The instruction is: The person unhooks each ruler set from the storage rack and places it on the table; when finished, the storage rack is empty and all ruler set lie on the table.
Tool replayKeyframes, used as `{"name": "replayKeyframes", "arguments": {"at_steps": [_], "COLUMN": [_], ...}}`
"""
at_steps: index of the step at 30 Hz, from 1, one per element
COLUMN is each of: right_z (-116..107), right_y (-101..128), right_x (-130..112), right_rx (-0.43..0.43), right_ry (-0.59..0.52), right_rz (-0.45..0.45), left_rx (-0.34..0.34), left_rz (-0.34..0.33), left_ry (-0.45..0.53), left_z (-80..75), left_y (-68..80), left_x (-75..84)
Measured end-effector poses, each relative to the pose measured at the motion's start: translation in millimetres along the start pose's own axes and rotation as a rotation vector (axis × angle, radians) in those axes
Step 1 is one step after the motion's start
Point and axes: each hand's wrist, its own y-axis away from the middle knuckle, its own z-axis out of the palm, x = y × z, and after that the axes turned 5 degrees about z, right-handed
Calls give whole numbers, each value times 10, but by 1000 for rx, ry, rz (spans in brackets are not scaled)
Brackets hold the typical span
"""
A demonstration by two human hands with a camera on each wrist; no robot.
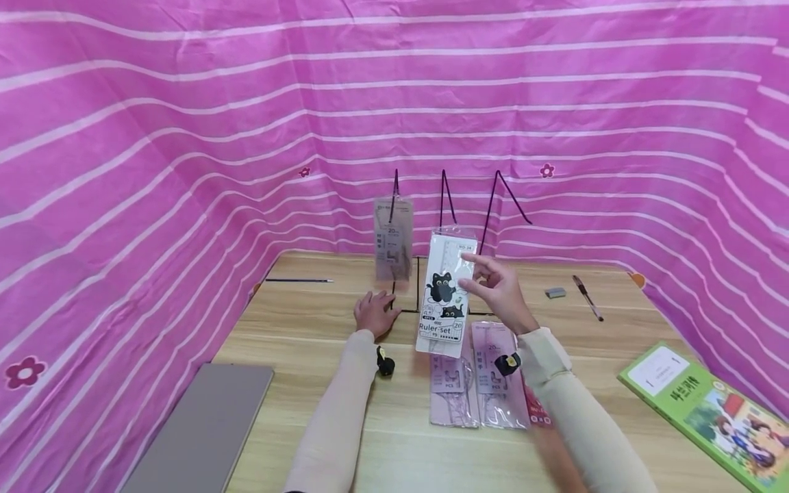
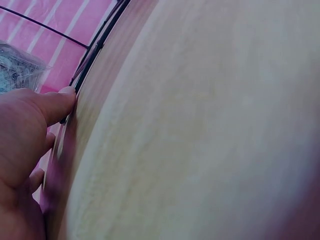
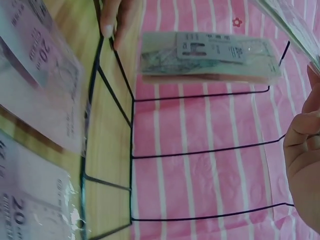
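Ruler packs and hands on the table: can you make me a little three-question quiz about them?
1. True or false: the right hand holds the cat ruler set in the air.
2. What does the left hand rest on? A) green book B) table beside the wire rack's base C) grey eraser
3. How many ruler packs hang on the wire rack?

Key: 1 true; 2 B; 3 one.

Left hand flat, palm down; right hand raised, seemingly pinching.
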Motion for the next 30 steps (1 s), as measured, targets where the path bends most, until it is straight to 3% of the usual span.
{"name": "replayKeyframes", "arguments": {"at_steps": [5, 11, 16, 19, 24, 30], "right_z": [73, 205, 357, 482, 670, 830], "right_y": [103, 217, 294, 328, 368, 377], "right_x": [87, 257, 347, 408, 514, 555], "right_rx": [-4, -7, -97, -145, -149, -161], "right_ry": [-12, -14, 47, 92, 105, 170], "right_rz": [90, 341, 525, 582, 656, 667], "left_rx": [-15, -23, -36, -38, -37, -41], "left_rz": [-5, -4, 7, 11, 17, 21], "left_ry": [-7, 2, -5, -22, -18, -21], "left_z": [-20, -34, -21, -15, -16, -25], "left_y": [-10, -17, -28, -33, -35, -29], "left_x": [-9, -15, -19, -29, -27, -18]}}
